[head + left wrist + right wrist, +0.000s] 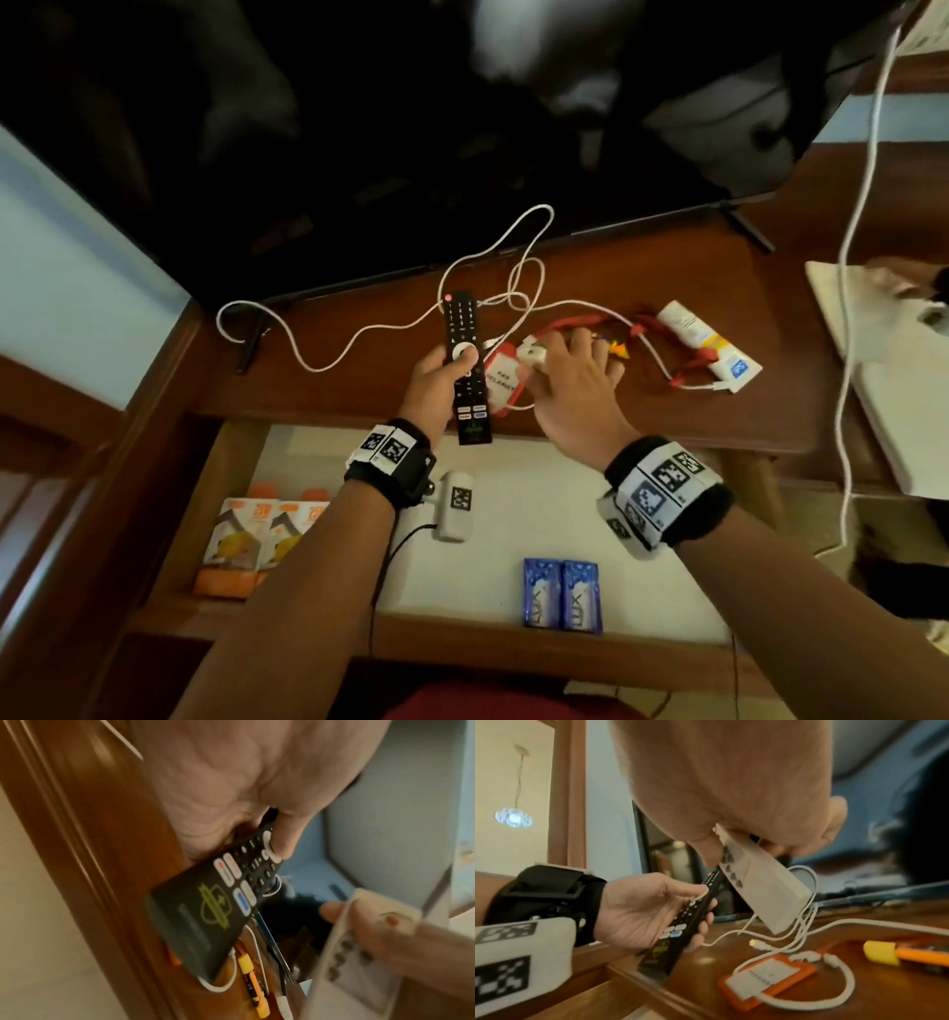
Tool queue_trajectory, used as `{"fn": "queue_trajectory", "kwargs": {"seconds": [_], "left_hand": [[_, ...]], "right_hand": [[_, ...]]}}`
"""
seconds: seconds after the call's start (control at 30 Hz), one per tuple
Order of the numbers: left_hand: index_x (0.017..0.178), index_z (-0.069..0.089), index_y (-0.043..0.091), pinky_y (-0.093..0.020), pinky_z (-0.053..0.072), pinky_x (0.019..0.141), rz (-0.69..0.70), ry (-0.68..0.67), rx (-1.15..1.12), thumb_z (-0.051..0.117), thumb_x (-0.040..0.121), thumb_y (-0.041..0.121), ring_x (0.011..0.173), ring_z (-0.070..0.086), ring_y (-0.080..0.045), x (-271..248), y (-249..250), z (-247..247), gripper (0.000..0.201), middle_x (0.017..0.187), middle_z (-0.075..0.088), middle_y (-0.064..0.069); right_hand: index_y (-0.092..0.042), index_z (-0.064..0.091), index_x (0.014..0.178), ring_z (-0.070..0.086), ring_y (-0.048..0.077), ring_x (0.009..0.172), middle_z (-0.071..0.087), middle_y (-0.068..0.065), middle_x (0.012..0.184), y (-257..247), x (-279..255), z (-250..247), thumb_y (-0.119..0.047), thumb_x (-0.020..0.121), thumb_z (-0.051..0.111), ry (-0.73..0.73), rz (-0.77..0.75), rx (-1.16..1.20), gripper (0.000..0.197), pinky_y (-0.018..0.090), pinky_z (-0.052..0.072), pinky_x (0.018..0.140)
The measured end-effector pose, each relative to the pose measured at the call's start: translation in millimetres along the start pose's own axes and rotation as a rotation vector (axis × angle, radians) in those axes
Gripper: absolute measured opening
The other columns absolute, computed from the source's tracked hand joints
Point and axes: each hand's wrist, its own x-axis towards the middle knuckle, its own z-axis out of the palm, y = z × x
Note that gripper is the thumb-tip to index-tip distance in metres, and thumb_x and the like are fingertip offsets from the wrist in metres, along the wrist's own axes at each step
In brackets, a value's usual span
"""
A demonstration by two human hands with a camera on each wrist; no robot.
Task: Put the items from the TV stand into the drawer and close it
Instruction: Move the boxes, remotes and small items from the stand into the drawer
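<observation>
My left hand (pixel 436 372) grips a black TV remote (pixel 466 354) above the front edge of the wooden TV stand (pixel 667 416), thumb on its white ring button. The same black remote (pixel 205 912) fills the left wrist view. My right hand (pixel 570 390) pinches a small white remote (pixel 531 353) just to the right; this white remote (pixel 759 888) hangs tilted over the stand. An orange card holder (pixel 767 981), a tangled white cable (pixel 334 354), a yellow-orange marker (pixel 885 953) and a white tube (pixel 703 344) lie on the stand. The drawer (pixel 513 647) below is pulled out.
A large black TV (pixel 411 128) stands close behind the items. In the drawer lie orange juice packs (pixel 257 539) at the left and two blue soap packs (pixel 562 593) near the front. A white flat object (pixel 898 411) and a hanging white cord (pixel 847 308) are at the right.
</observation>
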Motion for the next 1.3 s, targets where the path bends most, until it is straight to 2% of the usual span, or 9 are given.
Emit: {"fn": "queue_trajectory", "kwargs": {"seconds": [0.13,0.3,0.43,0.57,0.67,0.87,0.97,1.03,1.3], "left_hand": [[0.122,0.063,0.008,-0.057,0.058,0.087,-0.065,-0.048,0.158,0.069,0.096,0.02,0.084,0.071,-0.029,-26.3,-15.5,-57.7,0.03,0.096,0.073,-0.008],[0.1,0.065,0.018,-0.025,0.049,0.066,-0.062,-0.14,0.6,0.072,0.094,0.019,0.076,0.067,-0.013,-44.4,-57.9,-117.6,0.009,0.09,0.072,0.002],[0.109,0.058,0.012,-0.048,0.055,0.059,-0.196,-0.224,0.796,0.074,0.09,0.025,0.073,0.066,-0.032,-29.7,-92.2,-152.3,0.028,0.092,0.069,-0.012],[0.151,0.032,0.023,-0.04,0.063,0.057,-0.333,-0.227,0.859,0.077,0.088,0.015,0.096,0.071,-0.029,-16.3,-105.9,-161.5,0.078,0.136,0.06,-0.011],[0.143,0.03,0.026,-0.048,0.064,0.061,-0.379,-0.26,0.972,0.078,0.085,0.005,0.093,0.071,-0.032,-11.6,-110.5,-159.4,0.078,0.121,0.063,-0.012],[0.136,0.03,0.024,-0.049,0.063,0.061,-0.31,-0.375,1.246,0.079,0.081,0.007,0.076,0.07,-0.036,-13.0,-111.2,-150.0,0.075,0.097,0.064,-0.016],[0.141,0.032,0.015,-0.046,0.059,0.078,-0.193,-0.433,1.524,0.08,0.082,0.023,0.097,0.065,-0.038,-14.2,-106.3,-143.4,0.077,0.12,0.054,-0.016],[0.14,0.036,0.014,-0.042,0.051,0.074,-0.105,-0.448,1.739,0.081,0.081,0.035,0.103,0.063,-0.04,-13.0,-101.3,-140.8,0.077,0.133,0.043,-0.018],[0.141,0.045,0.022,-0.05,0.056,0.087,-0.093,-0.423,1.871,0.087,0.069,0.052,0.106,0.063,-0.04,-4.1,-103.3,-151.6,0.089,0.132,0.046,-0.016]], "right_hand": [[-0.017,0.052,0.13,0.046,0.027,0.116,0.051,0.006,0.122,-14.6,-18.2,49.5,-0.036,0.098,0.056,-0.273,-0.025,0.234,0.037,0.044,0.038,0.095],[-0.012,0.065,0.097,0.06,0.018,0.08,0.066,0.003,0.092,-33.1,-38.5,105.2,-0.021,0.083,0.076,-0.43,0.051,0.427,0.02,0.031,0.044,0.068],[-0.017,0.066,0.094,0.06,0.015,0.079,0.066,0.0,0.094,-37.0,-44.5,150.6,-0.022,0.068,0.088,-0.57,0.2,0.336,0.034,0.02,0.045,0.058],[-0.014,0.067,0.099,0.066,0.026,0.081,0.065,0.008,0.103,-34.7,-45.9,183.6,-0.022,0.061,0.094,-0.701,0.337,0.269,0.048,0.038,0.06,0.067],[-0.015,0.064,0.097,0.061,0.025,0.082,0.065,0.009,0.108,-32.4,-46.6,197.8,-0.027,0.062,0.095,-0.762,0.287,0.169,0.048,0.031,0.051,0.067],[-0.011,0.065,0.107,0.068,0.031,0.092,0.063,0.007,0.103,-37.0,-45.2,211.4,-0.015,0.072,0.087,-0.782,0.274,0.165,0.042,0.04,0.058,0.081],[-0.014,0.063,0.124,0.062,0.031,0.11,0.057,0.004,0.11,-34.0,-49.1,220.1,-0.019,0.075,0.083,-0.764,0.21,0.092,0.053,0.034,0.051,0.091],[-0.016,0.06,0.13,0.059,0.034,0.112,0.049,0.01,0.123,-32.9,-50.5,224.6,-0.015,0.075,0.084,-0.767,0.193,0.024,0.06,0.035,0.05,0.096],[-0.01,0.06,0.124,0.059,0.031,0.112,0.051,0.012,0.126,-42.1,-55.7,241.6,-0.011,0.078,0.082,-0.767,0.212,-0.044,0.051,0.033,0.051,0.09]]}}
